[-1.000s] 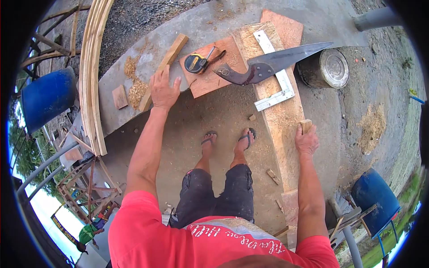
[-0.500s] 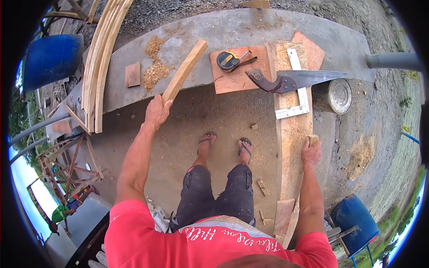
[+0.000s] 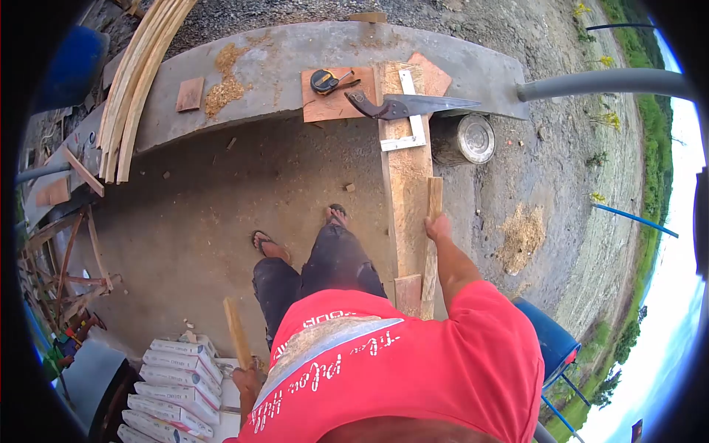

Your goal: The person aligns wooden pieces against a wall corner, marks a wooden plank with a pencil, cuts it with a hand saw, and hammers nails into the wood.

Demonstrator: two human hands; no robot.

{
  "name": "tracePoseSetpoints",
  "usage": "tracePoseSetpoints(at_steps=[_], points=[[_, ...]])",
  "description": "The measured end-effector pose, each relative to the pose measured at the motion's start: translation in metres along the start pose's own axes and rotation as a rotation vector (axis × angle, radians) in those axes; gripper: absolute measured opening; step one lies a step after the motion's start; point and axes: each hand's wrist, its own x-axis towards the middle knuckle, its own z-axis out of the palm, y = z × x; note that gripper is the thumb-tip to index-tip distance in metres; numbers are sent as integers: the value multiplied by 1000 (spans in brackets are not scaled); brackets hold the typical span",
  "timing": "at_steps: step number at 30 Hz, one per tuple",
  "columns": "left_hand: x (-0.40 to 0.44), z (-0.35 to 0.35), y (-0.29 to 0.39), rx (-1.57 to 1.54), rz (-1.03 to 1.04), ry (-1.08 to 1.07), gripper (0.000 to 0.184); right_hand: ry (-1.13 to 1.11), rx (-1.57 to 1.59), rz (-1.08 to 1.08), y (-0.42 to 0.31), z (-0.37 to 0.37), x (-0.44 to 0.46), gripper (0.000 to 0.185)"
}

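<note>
Observed from where I stand: the left hand has left the concrete slab, taking the wooden piece with it; that piece lay on the slab a second ago and now stands up from the fist, low at the person's side. The right hand, earlier near the end of the wooden strip, now has more of it projecting past the grip. The left foot has dropped behind the right foot.
</note>
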Motion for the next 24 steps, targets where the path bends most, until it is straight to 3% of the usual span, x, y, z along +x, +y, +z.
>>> tracePoseSetpoints(at_steps=[6,7,8,10,12,15,18,24], points=[[-21,5,-48,-228,-132,-68,47,133,74,-198,-56,-39,-49,53],[7,19,-77,100,-187,-185,52,142,109,-315,-73,-41,-55,52],[-20,-32,-18,-34,-270,-212,52,154,86,-402,-93,-45,-62,49],[15,-15,-61,84,-108,-144,53,7,-153,-479,-143,-46,-77,42],[36,-13,-85,-179,-128,-167,55,-293,-104,-410,-206,-51,-114,42],[39,-45,-97,-367,-143,-195,57,-438,-204,-583,-278,-19,-139,48],[51,-45,-136,-479,-198,-205,57,-461,-137,-584,-347,17,-191,51],[97,-16,-227,-452,-421,-254,59,-517,-438,-639,-451,83,-249,57]])
